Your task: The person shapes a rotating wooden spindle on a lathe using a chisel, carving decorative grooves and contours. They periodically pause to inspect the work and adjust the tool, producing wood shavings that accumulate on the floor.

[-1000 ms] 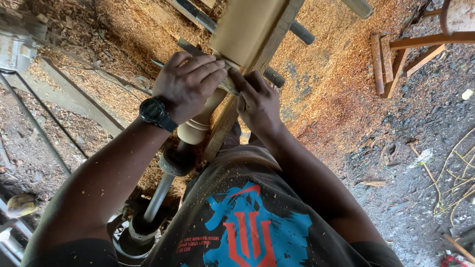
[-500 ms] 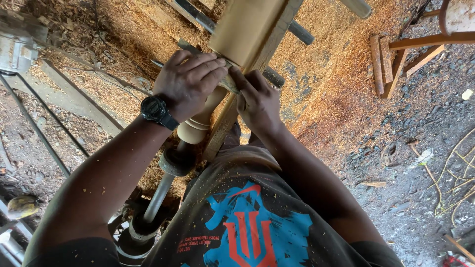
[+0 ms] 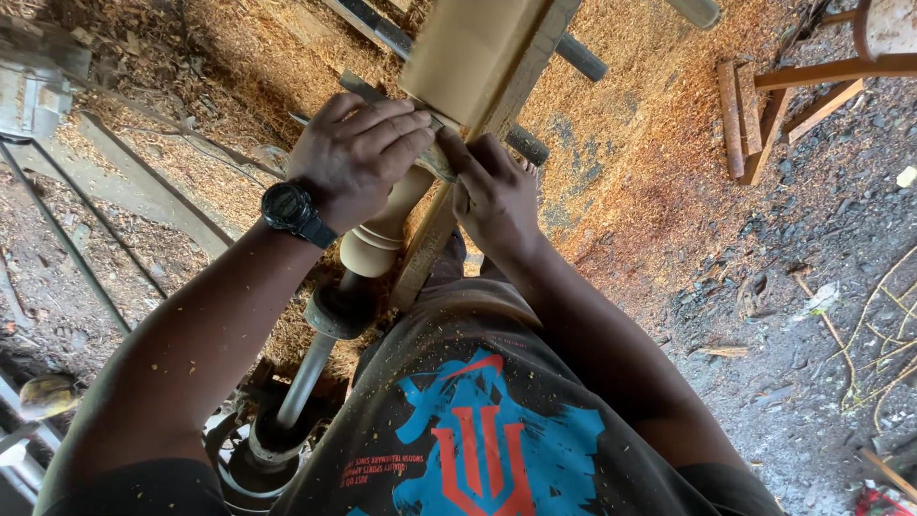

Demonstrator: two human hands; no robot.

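A: Since the earlier pictures almost nothing has moved. The left hand [image 3: 358,153] lies in the same place on the tool, and the right hand [image 3: 497,196] is at the same spot beside it. Only the view shifts a little.

B: So the person is holding one steady position at the wooden workpiece [image 3: 449,86]?

A: It seems so. The pale turned wood sits in the lathe, running from the top of the view down to a rounded bead near the metal shaft [image 3: 306,377]. That the hands stay put suggests that the cut goes on at one place, just below the thick part.

B: And the fingers?

A: The left fingers [image 3: 392,129] are curled over the metal chisel [image 3: 435,162] and press it down. The right fingers [image 3: 468,162] are closed around the same tool from the other side. The blade tip is hidden under the hands, so whether it touches the wood cannot be told.

B: What does the tool rest on?

A: On a long wooden rail [image 3: 435,234] which runs beside the workpiece and serves as the surface. A black wristwatch [image 3: 291,210] is on the left wrist.

B: And the room?

A: The ground is earth, with a thick layer of orange sawdust [image 3: 630,162] under the lathe. Wooden pieces [image 3: 755,115] lie at the upper right, on darker soil with thin twigs.
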